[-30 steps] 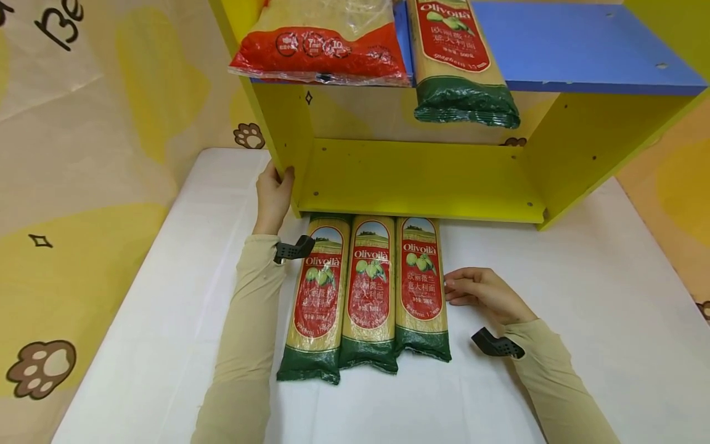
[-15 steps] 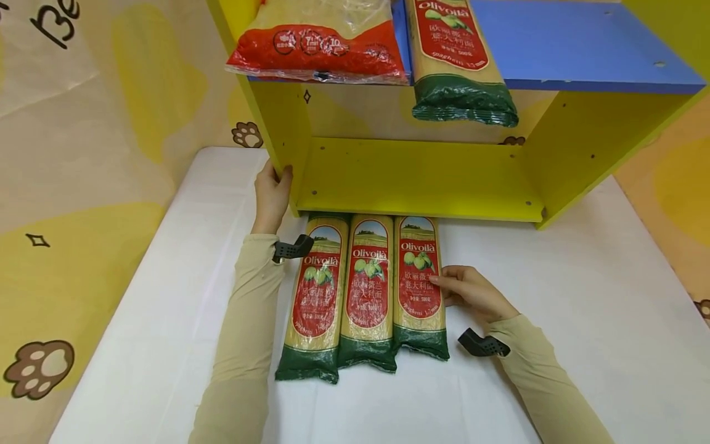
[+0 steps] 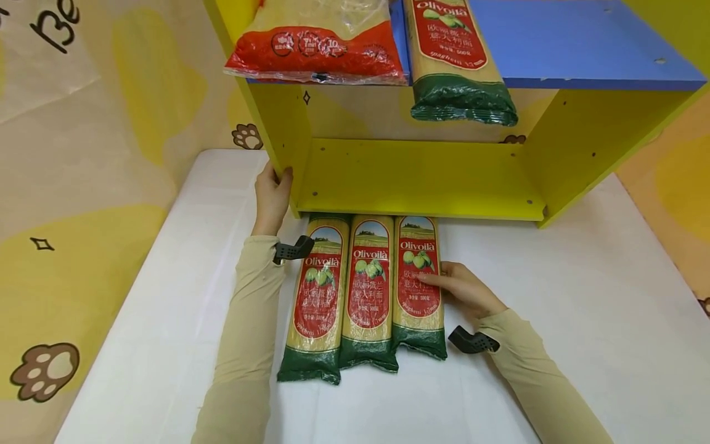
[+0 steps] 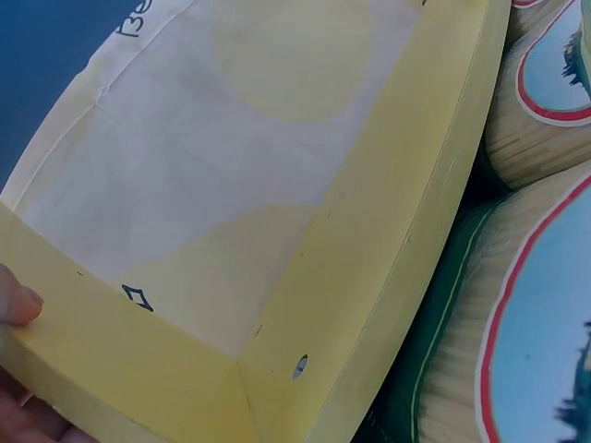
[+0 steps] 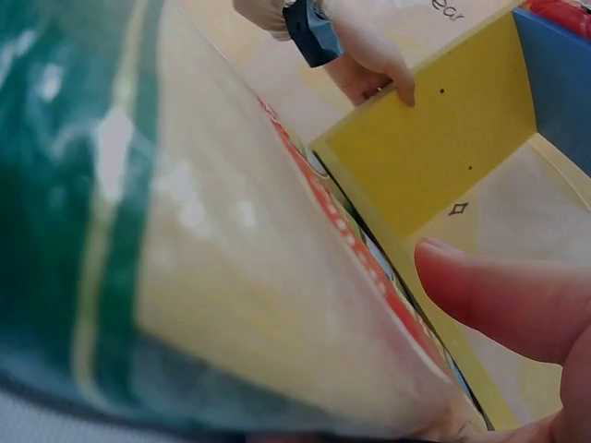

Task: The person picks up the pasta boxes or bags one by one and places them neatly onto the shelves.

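My left hand [image 3: 272,196] grips the left side panel [image 3: 283,142] of a yellow shelf unit, thumb on the inner face and fingers round the outside. In the left wrist view, part of the left hand [image 4: 17,300] shows at the lower left. Three spaghetti packets with red labels and green ends lie side by side: a left packet [image 3: 318,296], a middle packet [image 3: 368,296] and a right packet [image 3: 420,308]. My right hand [image 3: 468,290] holds the right packet by its right edge, thumb over the label. Its other fingers are mostly hidden; the right wrist view shows the thumb [image 5: 517,300] above the packet.
On the blue upper shelf [image 3: 577,43] lie a red-and-clear bag [image 3: 322,46] and another spaghetti packet [image 3: 457,55] jutting past the front edge. The yellow bottom board [image 3: 416,179] stands just behind the three packets. A white cloth [image 3: 599,296] covers the table.
My right hand has moved left from beside the right packet, its thumb now over the label; that packet has shifted slightly left. My left hand keeps its grip on the panel.
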Demonstrator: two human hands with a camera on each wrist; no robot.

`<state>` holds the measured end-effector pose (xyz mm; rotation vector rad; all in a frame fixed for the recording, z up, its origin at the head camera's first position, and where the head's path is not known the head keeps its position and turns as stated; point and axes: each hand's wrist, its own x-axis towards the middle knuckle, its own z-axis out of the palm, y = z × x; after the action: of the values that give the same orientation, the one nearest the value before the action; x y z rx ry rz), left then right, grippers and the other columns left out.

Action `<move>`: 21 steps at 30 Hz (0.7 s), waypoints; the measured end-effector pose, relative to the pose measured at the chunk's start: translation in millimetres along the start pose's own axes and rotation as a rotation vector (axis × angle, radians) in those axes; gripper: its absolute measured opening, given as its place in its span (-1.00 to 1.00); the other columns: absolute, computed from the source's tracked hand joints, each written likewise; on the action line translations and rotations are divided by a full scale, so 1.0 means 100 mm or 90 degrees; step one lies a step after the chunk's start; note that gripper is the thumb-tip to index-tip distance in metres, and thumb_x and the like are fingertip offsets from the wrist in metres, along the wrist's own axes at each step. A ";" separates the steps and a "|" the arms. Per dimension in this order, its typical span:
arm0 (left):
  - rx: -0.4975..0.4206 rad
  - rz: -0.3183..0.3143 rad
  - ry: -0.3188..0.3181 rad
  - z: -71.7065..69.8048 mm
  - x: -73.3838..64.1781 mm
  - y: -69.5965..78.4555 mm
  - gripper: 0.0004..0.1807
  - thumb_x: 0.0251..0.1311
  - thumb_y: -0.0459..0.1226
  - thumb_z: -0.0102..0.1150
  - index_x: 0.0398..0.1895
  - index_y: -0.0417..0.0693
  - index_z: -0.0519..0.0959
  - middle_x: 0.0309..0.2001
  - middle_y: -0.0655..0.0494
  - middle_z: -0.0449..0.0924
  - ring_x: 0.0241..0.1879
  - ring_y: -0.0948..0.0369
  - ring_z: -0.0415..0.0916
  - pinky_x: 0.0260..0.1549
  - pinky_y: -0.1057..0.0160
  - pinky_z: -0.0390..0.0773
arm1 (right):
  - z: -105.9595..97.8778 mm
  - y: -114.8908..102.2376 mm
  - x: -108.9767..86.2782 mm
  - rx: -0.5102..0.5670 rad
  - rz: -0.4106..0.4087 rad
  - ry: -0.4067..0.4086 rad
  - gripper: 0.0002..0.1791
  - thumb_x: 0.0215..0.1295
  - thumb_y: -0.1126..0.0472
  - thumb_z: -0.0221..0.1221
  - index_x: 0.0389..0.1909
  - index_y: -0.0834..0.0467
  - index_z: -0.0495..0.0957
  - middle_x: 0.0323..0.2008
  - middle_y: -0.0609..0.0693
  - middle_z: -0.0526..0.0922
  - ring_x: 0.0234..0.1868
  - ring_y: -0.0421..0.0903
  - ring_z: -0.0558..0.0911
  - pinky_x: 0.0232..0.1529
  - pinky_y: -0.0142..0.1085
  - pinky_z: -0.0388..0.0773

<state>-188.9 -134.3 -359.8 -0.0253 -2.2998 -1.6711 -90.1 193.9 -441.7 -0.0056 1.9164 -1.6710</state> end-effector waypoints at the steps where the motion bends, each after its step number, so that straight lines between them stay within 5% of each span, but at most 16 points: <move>1: 0.001 0.001 0.000 0.00 0.00 0.00 -0.67 0.36 -0.42 -0.13 0.09 -0.48 0.40 -0.05 -0.46 0.48 -0.09 -0.23 0.48 -0.34 0.44 0.34 | 0.01 0.00 0.01 0.003 0.000 0.004 -0.52 0.33 0.14 0.12 0.01 0.51 0.36 -0.37 0.00 0.65 -0.31 -0.17 0.61 -0.15 -0.34 0.50; 14: 0.010 0.003 0.002 0.00 0.01 -0.03 -0.67 0.36 -0.42 -0.14 0.10 -0.49 0.39 -0.02 -0.44 0.48 -0.07 -0.22 0.48 -0.31 0.43 0.36 | 0.09 0.02 0.06 0.017 -0.008 0.054 -0.58 0.25 0.22 0.18 -0.07 0.50 0.39 -0.43 -0.03 0.64 -0.36 -0.21 0.60 -0.20 -0.37 0.49; 21: -0.001 0.015 0.008 0.02 0.18 -0.40 -0.67 0.37 -0.34 -0.08 0.11 -0.35 0.44 -0.03 -0.33 0.53 -0.09 -0.14 0.53 -0.32 0.41 0.39 | 0.07 0.04 0.07 -0.019 -0.011 0.058 -0.57 0.27 0.22 0.16 -0.05 0.53 0.39 -0.43 -0.03 0.63 -0.39 -0.22 0.60 -0.25 -0.37 0.50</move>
<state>-213.9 -147.8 -393.0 -0.0417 -2.2806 -1.6579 -91.4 185.4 -448.1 0.0427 2.0132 -1.6812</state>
